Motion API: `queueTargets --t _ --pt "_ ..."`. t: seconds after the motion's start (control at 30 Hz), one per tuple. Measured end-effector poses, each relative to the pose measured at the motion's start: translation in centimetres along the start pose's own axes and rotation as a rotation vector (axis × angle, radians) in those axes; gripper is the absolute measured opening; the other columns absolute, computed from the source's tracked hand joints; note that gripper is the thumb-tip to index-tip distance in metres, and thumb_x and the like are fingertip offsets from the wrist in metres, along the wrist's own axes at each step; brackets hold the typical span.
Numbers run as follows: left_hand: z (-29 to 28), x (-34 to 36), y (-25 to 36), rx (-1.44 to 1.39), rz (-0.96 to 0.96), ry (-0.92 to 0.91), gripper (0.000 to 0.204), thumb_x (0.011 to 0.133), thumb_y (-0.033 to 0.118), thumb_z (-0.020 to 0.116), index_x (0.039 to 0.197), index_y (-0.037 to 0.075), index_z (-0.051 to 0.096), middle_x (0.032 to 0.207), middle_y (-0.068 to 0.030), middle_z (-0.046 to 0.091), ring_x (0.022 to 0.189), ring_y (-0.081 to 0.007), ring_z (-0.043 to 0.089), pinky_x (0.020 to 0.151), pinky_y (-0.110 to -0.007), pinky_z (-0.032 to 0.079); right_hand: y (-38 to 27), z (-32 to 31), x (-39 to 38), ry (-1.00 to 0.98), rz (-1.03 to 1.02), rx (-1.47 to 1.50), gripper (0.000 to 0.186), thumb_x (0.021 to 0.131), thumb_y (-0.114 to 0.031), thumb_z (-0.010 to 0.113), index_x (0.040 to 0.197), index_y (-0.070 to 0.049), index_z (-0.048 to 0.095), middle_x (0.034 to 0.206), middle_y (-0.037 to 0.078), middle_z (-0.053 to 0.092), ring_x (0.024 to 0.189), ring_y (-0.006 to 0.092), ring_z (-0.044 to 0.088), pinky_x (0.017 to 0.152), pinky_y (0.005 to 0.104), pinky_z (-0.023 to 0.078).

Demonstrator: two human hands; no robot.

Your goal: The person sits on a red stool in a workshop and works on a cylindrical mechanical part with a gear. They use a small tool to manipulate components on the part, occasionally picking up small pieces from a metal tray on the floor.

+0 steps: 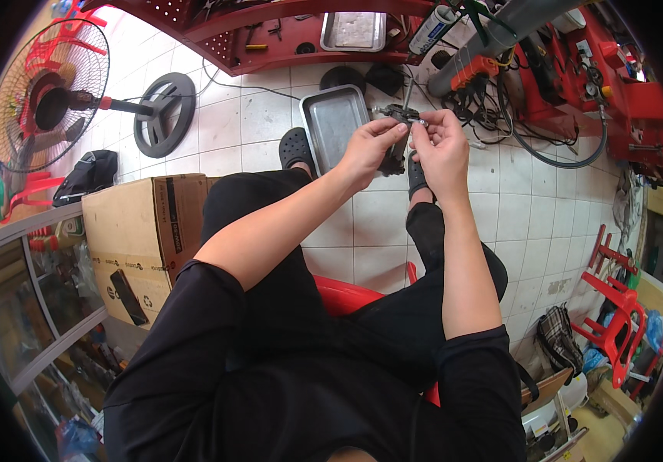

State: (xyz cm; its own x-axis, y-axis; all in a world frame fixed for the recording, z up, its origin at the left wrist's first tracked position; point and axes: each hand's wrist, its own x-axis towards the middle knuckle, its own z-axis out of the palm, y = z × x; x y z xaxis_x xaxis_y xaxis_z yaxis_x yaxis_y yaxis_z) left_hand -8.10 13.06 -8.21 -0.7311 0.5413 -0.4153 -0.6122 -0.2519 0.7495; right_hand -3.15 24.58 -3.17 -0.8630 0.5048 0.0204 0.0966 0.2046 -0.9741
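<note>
Between my hands, above the floor tiles, is a dark metal machine part point(399, 113) with a thin rod-like piece rising behind it. My left hand point(370, 148) is closed on its left side, thumb and fingers pinching the metal. My right hand point(441, 150) pinches a small silvery piece point(422, 122) at the right end of the part. The lower body of the part hangs between the two palms, partly hidden by my left fingers. Its exact kind cannot be made out. A grey metal tray point(307, 115) lies on the floor just beyond my left hand.
A red workbench point(270, 58) with tools and another tray point(324, 38) stands ahead. Cables and a black hose point(570, 164) run to the right near a grey post point(462, 69). To the left are a standing fan point(164, 115) and a cardboard box point(120, 223) with a phone point(127, 296) on it.
</note>
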Motion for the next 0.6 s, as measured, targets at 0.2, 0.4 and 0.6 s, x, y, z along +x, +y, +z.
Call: queueTargets --t 0.2,0.4,0.6 --pt "0.0 0.1 0.3 0.003 -0.002 0.046 0.019 0.086 0.021 0.063 0.098 0.005 0.063 0.086 0.0021 0.061 0.077 -0.0060 0.053 0.067 -0.022 0.040 -0.3 -0.4 -0.3 -0.019 -0.185 -0.383 0.018 0.083 -0.018 0.063 0.085 -0.001 0.058 0.072 0.013 0.066 0.061 0.0234 0.065 0.054 0.0328 0.048" --pt "0.1 -0.1 0.6 0.114 0.002 0.059 0.021 0.086 0.021 0.064 0.098 0.004 0.063 0.083 0.0028 0.060 0.074 -0.0055 0.052 0.064 -0.021 0.040 -1.3 -0.5 -0.4 0.024 -0.225 -0.715 0.033 0.087 -0.034 0.058 0.070 -0.006 0.057 0.053 0.012 0.054 0.049 0.0329 0.054 0.046 0.0388 0.039" --pt "0.2 -0.2 0.5 0.140 0.008 0.027 0.020 0.085 0.020 0.064 0.097 0.004 0.064 0.081 0.0034 0.058 0.072 -0.0050 0.050 0.063 -0.021 0.040 -1.3 -0.5 -0.3 0.032 -0.198 -0.832 0.042 0.089 -0.038 0.053 0.061 -0.007 0.054 0.051 0.014 0.054 0.048 0.0336 0.055 0.045 0.0405 0.040"
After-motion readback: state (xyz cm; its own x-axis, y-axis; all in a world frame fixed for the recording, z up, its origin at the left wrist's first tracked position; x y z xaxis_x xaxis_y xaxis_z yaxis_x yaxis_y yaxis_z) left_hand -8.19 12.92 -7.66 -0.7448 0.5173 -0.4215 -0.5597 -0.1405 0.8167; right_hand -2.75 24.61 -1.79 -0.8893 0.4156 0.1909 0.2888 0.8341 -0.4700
